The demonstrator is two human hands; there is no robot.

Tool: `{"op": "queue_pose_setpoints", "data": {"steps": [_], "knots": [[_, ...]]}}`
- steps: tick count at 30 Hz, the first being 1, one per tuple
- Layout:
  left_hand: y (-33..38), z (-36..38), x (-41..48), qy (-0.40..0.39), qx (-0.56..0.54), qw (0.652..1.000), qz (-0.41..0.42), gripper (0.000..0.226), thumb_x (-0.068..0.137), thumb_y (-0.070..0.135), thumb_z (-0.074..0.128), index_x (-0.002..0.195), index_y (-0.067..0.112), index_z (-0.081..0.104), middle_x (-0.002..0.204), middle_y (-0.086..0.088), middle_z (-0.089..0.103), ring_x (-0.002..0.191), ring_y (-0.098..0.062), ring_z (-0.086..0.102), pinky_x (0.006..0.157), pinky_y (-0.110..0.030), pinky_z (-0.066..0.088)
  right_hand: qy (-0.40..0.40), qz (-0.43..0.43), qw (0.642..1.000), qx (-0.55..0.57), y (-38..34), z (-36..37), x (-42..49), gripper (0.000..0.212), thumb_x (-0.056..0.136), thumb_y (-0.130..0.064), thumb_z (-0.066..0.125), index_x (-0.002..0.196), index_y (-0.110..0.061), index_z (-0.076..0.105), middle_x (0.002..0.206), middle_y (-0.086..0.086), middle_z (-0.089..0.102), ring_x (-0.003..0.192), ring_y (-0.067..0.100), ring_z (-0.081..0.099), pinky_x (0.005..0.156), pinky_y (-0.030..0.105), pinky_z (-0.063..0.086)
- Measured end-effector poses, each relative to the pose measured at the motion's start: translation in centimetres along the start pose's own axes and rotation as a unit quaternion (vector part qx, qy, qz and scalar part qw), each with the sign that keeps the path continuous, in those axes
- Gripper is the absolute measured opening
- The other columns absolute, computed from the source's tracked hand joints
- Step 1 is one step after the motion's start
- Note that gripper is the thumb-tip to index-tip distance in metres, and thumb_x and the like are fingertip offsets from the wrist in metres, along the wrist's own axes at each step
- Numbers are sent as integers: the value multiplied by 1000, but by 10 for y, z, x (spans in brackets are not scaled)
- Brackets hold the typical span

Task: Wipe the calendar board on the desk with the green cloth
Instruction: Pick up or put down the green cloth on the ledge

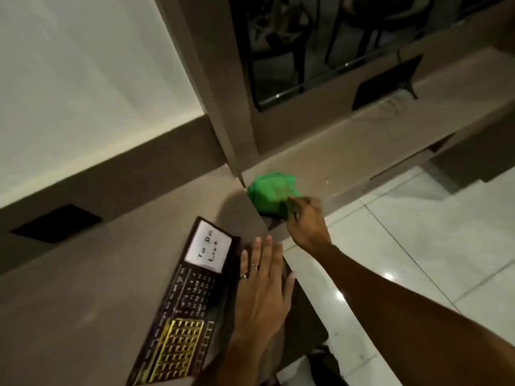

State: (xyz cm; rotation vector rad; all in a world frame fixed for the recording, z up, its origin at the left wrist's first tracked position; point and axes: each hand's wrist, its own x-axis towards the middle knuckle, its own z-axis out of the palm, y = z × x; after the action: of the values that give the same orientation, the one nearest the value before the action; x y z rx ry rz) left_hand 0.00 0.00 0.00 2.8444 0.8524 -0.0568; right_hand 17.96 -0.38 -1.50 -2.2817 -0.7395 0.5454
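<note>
Seemingly pinching green cloth (271, 195), blurred right hand (306, 224)

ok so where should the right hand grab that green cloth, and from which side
Pinch the near bunched fold of the green cloth, coming from the person's side, where the right hand already reaches its edge. It lies crumpled in a raised heap on the desk near the corner, so the folds likely give fingers something to close on. The left hand lies flat beside the calendar board.
</note>
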Motion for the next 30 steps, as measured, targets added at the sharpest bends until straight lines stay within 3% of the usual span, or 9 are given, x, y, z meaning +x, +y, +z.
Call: {"op": "queue_pose_setpoints", "data": {"steps": [3,6,11,14,17,21,25,28,30], "knots": [[-10,31,3,-44,6,999,-27,74,99,65,16,155,17,10,165,-11,10,153,-29,9,122,-50,11,21,98,994,46,5,26,25,48,92,-35,58,135,-15,49,131,19,53,118,37,51,101,47,44],[-14,48,4,-45,-15,998,-32,78,97,70,12,157,21,1,167,-6,-3,154,-26,-5,124,-48,-3,55,228,953,194,-1,45,42,67,79,-46,75,129,-14,43,125,16,54,113,35,54,92,43,50],[-13,53,-2,-40,-36,998,-24,77,97,69,18,158,22,9,168,-4,3,155,-25,-1,122,-48,-1,121,348,893,260,-2,61,57,93,61,-40,91,130,-6,38,123,15,55,109,31,58,87,39,55],[-16,53,0,-39,-46,998,-33,75,98,67,18,158,24,9,168,-3,5,155,-24,1,122,-47,-1,107,395,863,295,-8,62,66,80,62,-32,92,124,-2,51,111,14,62,90,27,63,61,29,55],[-17,52,2,-52,-54,997,-31,73,99,66,19,158,24,9,168,-3,7,154,-24,5,121,-46,0,82,390,852,340,-15,59,72,63,66,-26,89,115,-4,56,98,11,63,70,21,59,50,24,48],[-17,47,7,-58,-25,998,-30,71,100,64,22,157,22,17,166,-4,14,153,-25,12,119,-47,4,78,308,859,401,-27,46,64,48,74,-15,81,117,-7,62,108,12,69,86,24,66,77,38,60],[-16,45,3,-67,-26,997,-28,70,101,63,19,157,20,15,166,-6,10,154,-26,6,119,-48,5,36,204,859,469,-38,17,32,24,79,-7,76,94,-24,67,95,2,73,92,22,70,85,47,58],[-17,31,4,-103,-44,994,-19,71,101,60,18,157,21,2,167,-4,-6,153,-21,-13,125,-48,-4,-4,175,813,556,-46,-9,-4,29,78,-9,77,106,-14,71,102,6,77,99,24,71,86,45,58],[-15,11,1,-141,-47,989,-19,72,101,54,28,157,17,0,168,-6,-7,153,-21,-13,124,-44,-6,-27,185,761,621,-48,-23,-30,33,82,-13,73,115,-13,70,112,9,74,107,28,68,90,46,55]]}}
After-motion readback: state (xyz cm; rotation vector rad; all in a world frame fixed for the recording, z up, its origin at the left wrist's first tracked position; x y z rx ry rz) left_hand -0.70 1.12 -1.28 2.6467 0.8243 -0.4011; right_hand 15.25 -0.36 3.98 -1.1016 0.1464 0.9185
